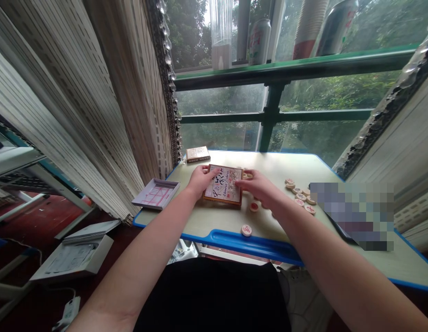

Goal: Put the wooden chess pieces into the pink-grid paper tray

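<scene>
A Chinese chess box point(223, 186), its printed face turned up, is held over the table between my two hands. My left hand point(200, 180) grips its left edge, thumb on top. At the right edge, my right hand point(257, 185) has its thumb on the printed face, while its other fingers are partly hidden. Round wooden chess pieces lie about: one with a red mark point(254, 207) below my right hand, another point(246, 230) by the blue tray groove, and several point(299, 196) grouped to the right. A few more are partly covered by my right hand.
A shallow open box lid point(156, 193) with pink lines sits at the table's left edge. A small card box point(198, 154) stands at the back left. A blurred-out object point(352, 214) lies right. Cans point(259, 41) and cups stand on the window ledge.
</scene>
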{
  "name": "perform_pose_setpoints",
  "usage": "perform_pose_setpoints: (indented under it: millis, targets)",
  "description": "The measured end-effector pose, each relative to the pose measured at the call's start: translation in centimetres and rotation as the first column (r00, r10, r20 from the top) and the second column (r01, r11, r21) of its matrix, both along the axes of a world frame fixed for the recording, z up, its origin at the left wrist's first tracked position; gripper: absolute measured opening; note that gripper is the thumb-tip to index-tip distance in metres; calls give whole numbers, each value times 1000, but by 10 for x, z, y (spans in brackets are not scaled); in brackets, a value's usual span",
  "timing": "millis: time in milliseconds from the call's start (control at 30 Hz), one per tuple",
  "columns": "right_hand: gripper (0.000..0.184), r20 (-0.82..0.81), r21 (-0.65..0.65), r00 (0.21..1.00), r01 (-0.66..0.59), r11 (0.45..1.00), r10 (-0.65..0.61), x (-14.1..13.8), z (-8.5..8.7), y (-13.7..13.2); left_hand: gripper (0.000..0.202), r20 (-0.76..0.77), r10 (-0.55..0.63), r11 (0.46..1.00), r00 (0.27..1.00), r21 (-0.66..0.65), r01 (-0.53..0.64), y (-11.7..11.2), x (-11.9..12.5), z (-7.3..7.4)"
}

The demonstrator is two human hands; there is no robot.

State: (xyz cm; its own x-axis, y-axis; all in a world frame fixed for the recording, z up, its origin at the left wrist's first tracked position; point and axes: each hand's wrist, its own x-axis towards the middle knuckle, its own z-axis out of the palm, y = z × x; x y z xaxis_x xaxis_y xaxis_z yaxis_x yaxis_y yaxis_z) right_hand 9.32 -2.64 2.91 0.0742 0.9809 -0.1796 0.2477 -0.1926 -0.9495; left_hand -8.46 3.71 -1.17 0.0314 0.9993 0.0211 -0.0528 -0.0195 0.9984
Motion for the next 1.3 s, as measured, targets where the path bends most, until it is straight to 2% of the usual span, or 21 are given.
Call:
perform_pose_setpoints:
  millis: [100,200,267,367,433,500,567,667,833,933,1067,1167,1233,1300]
  targets:
    - [28,-225,-72,969,-126,989,107,-1,-2,0,38,173,-42,998,984,-32,48,-1,2,3]
    - [18,-354,-104,920,-215,971,166,-2,-1,-1,33,253,-43,994,967,-82,66,-3,2,8]
    - [13,-397,-78,906,-196,977,150,-1,1,-2,31,319,-95,986,943,-100,133,-5,2,12]
    - [10,-445,-21,890,-124,992,102,1,4,-1,34,383,-257,940,887,-113,322,-12,0,20]
    - [11,-468,26,879,-87,996,89,4,5,1,35,339,-347,889,874,-179,422,-17,-2,24]
    - [12,-477,61,874,-72,996,92,7,5,3,33,268,-404,850,874,-244,468,-20,-4,26]
    - [13,-486,67,868,-76,995,99,8,4,5,30,217,-424,849,879,-243,469,-21,-6,25]
    - [15,-504,48,856,-110,993,120,10,5,4,29,195,-404,881,894,-180,438,-21,-6,24]
    - [21,-487,-15,831,-318,948,270,12,9,-2,24,250,-372,904,894,-122,410,-20,-4,25]
    - [17,-491,-16,840,-273,962,230,11,11,-4,22,270,-366,908,891,-105,405,-21,-5,27]
    - [12,-469,-14,856,-257,966,220,10,15,-5,25,290,-396,884,871,-135,447,-21,-8,29]
    - [12,-463,-18,858,-258,966,221,11,17,-4,36,350,-401,858,847,-182,481,-21,-9,30]
    - [12,-448,-38,863,-279,960,233,13,17,-4,45,412,-385,866,826,-149,478,-19,-7,30]
    - [11,-411,-67,865,-343,937,287,14,16,-4,45,458,-340,891,821,-123,437,-18,-3,30]
